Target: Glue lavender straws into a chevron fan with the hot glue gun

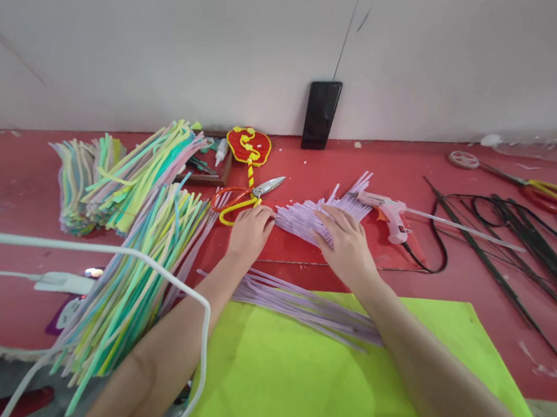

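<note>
A pile of short light-purple pipe cleaners [299,218] lies on a red board. My right hand [346,244] rests on top of this pile, thumb apart from the fingers. At the pile's left end is my left hand [250,233], its fingers bent and pressed together; whatever may be between them is hidden. Scissors [238,203] with red and yellow handles lie just behind my left hand, blades pointing right. Longer purple pipe cleaners [299,306] stretch beneath my forearms, partly over a lime-green sheet [296,379]. A pink glue gun [393,216] lies right of the pile.
Bundles of multicoloured pipe cleaners [132,290] fill the left side. A white cable [166,273] loops across the front left. A phone [321,114] leans against the wall. At right are dark green strips [494,272], a black cord [441,244] and other scissors [550,196].
</note>
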Demonstrator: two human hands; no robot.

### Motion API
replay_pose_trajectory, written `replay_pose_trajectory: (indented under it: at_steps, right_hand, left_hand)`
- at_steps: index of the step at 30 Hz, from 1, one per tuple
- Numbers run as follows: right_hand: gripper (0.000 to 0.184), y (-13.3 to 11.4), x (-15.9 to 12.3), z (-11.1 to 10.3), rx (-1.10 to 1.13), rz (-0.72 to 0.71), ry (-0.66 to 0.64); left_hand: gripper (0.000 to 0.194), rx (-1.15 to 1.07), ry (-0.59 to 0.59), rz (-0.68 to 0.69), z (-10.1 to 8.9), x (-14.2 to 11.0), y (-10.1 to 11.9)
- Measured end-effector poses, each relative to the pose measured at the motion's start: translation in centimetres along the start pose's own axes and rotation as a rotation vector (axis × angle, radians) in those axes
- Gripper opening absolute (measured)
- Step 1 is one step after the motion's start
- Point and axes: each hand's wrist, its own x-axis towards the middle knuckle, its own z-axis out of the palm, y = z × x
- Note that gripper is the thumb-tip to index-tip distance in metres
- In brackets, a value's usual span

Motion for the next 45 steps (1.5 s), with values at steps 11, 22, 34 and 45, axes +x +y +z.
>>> replay_pose_trajectory:
  at_steps: [11,22,34,45]
  right_hand:
    - [0.056,-1.6,-0.1,0.3,-0.071,-0.227,-0.383]
    - [0.061,-1.7,-0.5,0.6,-0.1,-0.234,-0.415]
    - [0.061,-1.9,-0.5,0.6,-0.091,-0.227,-0.418]
    - [0.06,-2.0,-0.4,0.5,-0.105,-0.219,-0.435]
  left_hand:
    - [0.011,0.017,0.002,0.009,0.1,0.0,-0.1]
    - [0.007,0.03,0.012,0.004,0.3,-0.1,-0.3]
    - [0.012,0.127,-0.044,0.017,-0.2,0.1,0.3]
    - [0.04,0.258,-0.149,-0.003,-0.9,-1.7,1.9]
